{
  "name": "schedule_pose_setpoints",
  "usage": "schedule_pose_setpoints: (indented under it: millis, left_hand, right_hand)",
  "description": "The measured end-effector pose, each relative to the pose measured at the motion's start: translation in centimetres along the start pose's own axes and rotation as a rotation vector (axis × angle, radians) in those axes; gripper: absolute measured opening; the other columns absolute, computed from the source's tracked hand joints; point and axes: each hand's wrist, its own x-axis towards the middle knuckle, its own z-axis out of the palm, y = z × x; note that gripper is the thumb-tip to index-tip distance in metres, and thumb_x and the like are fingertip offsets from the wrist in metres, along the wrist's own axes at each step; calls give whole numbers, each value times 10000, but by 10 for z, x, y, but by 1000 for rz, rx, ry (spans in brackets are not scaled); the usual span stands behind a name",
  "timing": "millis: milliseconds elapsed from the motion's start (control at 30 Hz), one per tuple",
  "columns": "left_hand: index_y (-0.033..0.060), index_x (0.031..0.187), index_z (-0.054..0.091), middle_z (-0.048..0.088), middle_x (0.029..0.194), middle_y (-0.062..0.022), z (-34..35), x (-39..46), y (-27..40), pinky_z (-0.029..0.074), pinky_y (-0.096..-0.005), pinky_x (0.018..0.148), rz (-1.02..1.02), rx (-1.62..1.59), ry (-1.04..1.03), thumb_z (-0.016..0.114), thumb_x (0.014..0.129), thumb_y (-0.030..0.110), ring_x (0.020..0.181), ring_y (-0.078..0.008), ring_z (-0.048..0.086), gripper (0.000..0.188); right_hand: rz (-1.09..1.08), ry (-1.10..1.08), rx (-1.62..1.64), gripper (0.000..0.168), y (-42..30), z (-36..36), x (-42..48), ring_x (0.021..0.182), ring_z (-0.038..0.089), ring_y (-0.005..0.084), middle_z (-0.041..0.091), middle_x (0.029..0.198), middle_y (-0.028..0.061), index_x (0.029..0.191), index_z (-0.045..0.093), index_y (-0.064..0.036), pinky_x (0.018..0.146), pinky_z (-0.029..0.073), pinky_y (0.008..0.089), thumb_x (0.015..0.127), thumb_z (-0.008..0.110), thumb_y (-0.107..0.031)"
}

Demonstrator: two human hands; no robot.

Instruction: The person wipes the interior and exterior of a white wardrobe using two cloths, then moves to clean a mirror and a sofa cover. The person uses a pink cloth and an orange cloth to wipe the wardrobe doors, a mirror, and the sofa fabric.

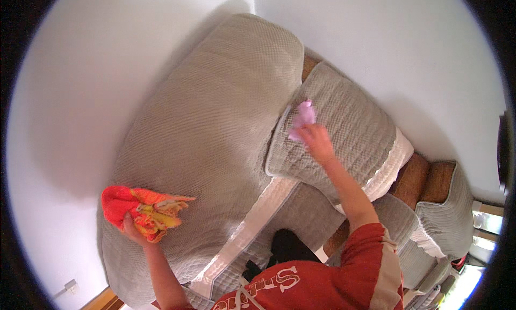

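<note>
In my left hand (135, 231) is a bundled red, orange and yellow cloth (155, 213), held over the left end of a sofa back draped in a grey textured cover (201, 120). My right hand (318, 142) grips a small lilac cloth (305, 114), slightly blurred. This cloth is over a grey quilted cover (342, 108) with a white border, spread on a wooden part of the sofa. Whether the lilac cloth touches the cover I cannot tell.
White walls (72, 88) meet in a corner behind the sofa. Brown wood (411, 175) shows between covers at right, near another grey-covered seat (447, 221). My black-clad leg (294, 247) is against the seat cover. A wall outlet (71, 286) is low at left.
</note>
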Motion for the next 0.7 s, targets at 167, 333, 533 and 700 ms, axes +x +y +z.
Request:
schedule_pose_setpoints:
  millis: [167,333,533,700]
  left_hand:
    - [40,1351,429,594,1213,-152,3,-1,10,561,-481,917,-65,-16,-9,593,890,321,1049,-337,636,565]
    - [56,1360,415,585,1215,-155,0,-2,15,570,-464,903,-163,-43,88,568,902,320,1045,-320,640,550]
    - [56,1362,426,562,1280,-145,-18,-6,8,552,-463,930,-95,-48,30,593,904,320,1102,-305,621,554]
    - [40,1369,418,558,1293,-170,-7,4,7,541,-484,961,-89,65,153,606,903,359,1114,-342,613,596]
  right_hand:
    - [-14,-63,-113,542,18,57,-11,1271,489,298,505,1422,13,1275,629,-223,1041,445,452,751,710,-113]
    - [-57,-3,138,275,106,29,12,1098,608,297,667,1181,87,1154,678,-134,975,477,419,894,594,-158]
    - [1524,223,-526,336,250,-61,-75,1152,587,360,635,1217,165,1235,626,-156,902,481,492,1000,493,-356]
    - [972,-156,-556,345,178,12,-25,1099,584,292,622,1173,151,1257,572,-68,930,439,459,995,522,-286]
